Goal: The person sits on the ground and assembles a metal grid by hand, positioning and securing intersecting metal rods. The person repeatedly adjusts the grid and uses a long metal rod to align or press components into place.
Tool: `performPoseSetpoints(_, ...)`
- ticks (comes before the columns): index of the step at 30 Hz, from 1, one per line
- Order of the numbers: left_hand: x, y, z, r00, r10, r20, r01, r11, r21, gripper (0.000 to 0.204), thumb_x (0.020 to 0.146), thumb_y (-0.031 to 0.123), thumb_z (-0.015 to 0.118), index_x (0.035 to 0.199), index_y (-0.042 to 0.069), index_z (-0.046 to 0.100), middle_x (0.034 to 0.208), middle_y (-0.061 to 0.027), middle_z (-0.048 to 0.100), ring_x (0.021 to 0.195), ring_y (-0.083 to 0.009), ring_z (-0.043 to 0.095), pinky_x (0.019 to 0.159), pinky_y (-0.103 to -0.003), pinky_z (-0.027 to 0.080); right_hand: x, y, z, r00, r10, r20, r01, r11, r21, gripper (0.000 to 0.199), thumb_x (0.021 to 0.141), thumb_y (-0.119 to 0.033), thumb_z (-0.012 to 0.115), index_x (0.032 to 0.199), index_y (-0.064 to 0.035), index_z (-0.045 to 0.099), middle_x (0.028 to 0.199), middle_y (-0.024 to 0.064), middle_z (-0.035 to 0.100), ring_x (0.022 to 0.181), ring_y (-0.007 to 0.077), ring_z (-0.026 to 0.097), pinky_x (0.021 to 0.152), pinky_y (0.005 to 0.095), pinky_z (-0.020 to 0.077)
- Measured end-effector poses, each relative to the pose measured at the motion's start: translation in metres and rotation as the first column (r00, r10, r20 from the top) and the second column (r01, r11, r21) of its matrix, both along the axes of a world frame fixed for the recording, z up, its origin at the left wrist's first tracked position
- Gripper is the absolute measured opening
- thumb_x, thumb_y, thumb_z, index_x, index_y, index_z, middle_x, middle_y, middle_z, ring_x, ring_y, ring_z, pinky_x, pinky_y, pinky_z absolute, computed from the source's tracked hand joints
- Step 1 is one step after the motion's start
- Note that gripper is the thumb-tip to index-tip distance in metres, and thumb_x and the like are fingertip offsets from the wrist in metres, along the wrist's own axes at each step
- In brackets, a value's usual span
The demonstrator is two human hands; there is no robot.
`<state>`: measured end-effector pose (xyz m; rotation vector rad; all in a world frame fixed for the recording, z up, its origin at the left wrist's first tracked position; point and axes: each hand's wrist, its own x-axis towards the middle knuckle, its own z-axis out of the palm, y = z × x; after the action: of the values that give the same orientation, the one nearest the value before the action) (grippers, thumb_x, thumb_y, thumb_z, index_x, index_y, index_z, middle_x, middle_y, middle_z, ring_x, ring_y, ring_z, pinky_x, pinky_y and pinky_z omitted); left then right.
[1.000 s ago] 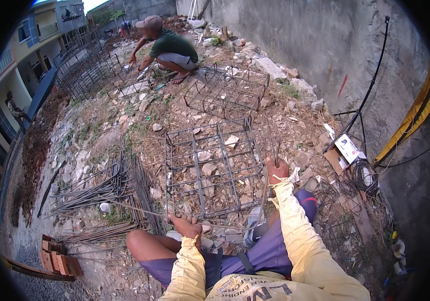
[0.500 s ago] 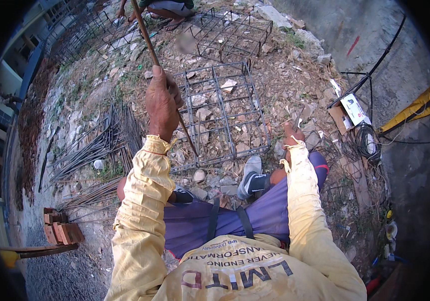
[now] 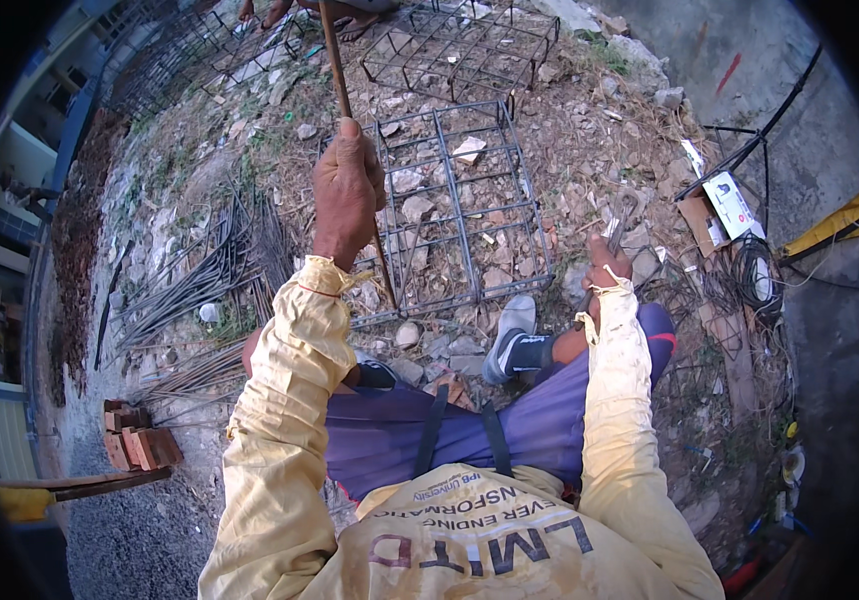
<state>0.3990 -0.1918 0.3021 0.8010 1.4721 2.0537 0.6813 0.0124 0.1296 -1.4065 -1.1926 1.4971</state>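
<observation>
My left hand (image 3: pixel 347 195) is wrapped round a long thin brown rod (image 3: pixel 335 60), thumb uppermost. The rod stands nearly upright, its lower end appearing to meet the near left corner of a steel rebar cage (image 3: pixel 456 205) on the ground before me. Held in my right hand (image 3: pixel 609 268), to the right of the cage, is a metal hand tool that looks like pincers (image 3: pixel 621 218); its jaws point away from me. The right fingers are closed round its handles, partly hidden.
Another rebar cage (image 3: pixel 459 50) lies farther off, near a crouching person's feet (image 3: pixel 357 24). Loose steel bars (image 3: pixel 199 270) and bricks (image 3: pixel 139 440) are at the left. To the right are an opened carton (image 3: pixel 727 208) and coiled cable (image 3: pixel 754 272). Rubble covers the ground.
The view has shifted slightly. My left hand and the rod are a little farther right, the rod more upright. The tool in my right hand now shows more clearly, pointing forward.
</observation>
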Motion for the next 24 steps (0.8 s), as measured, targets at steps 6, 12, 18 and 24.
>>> performPoseSetpoints(6,-0.005,0.001,-0.021,0.979,0.054,0.197,-0.064,0.997,0.048,0.047,0.099,0.053,0.041,0.073,0.014,0.041,0.052,0.0063,0.03,0.04,-0.0058,0.025,0.036,-0.024,0.02,-0.009,-0.006,0.007,1.0,-0.007,0.01,0.006,0.996,0.089,0.04,0.08,-0.038,0.073,0.088,-0.0008,0.064,0.057,0.0046,0.051,0.043,0.015,0.048,0.039,0.0329,0.0368)
performPoseSetpoints(12,0.0,-0.008,-0.024,0.969,0.107,0.223,-0.111,0.994,0.009,0.049,0.098,0.057,0.039,0.073,0.015,0.039,0.053,0.0065,0.025,0.042,-0.0064,0.021,0.038,-0.025,0.017,-0.01,-0.001,0.004,0.988,0.087,0.124,-0.098,0.991,0.087,0.044,0.082,-0.04,0.071,0.101,-0.0014,0.064,0.057,0.0031,0.05,0.043,0.0136,0.046,0.037,0.0311,0.0364)
performPoseSetpoints(18,-0.071,-0.065,0.049,0.917,0.353,-0.184,-0.31,0.924,0.225,0.051,0.097,0.057,0.042,0.072,0.012,0.043,0.052,0.0036,0.037,0.039,-0.0068,0.031,0.035,-0.025,0.024,-0.012,0.005,0.003,0.977,0.198,-0.084,-0.2,0.98,-0.015,0.04,0.088,-0.035,0.068,0.111,-0.0041,0.058,0.06,-0.0055,0.033,0.04,0.0047,0.03,0.035,0.0233,0.029)
performPoseSetpoints(24,-0.163,-0.191,0.085,0.612,0.613,-0.5,-0.67,0.737,0.083,0.048,0.098,0.053,0.046,0.07,0.013,0.047,0.053,0.0044,0.039,0.041,-0.0055,0.033,0.037,-0.024,0.025,-0.03,0.005,-0.003,0.964,0.247,-0.092,-0.252,0.967,-0.037,0.029,0.088,-0.035,0.068,0.099,-0.0099,0.057,0.06,-0.0062,0.031,0.043,0.0054,0.031,0.036,0.0247,0.0292)
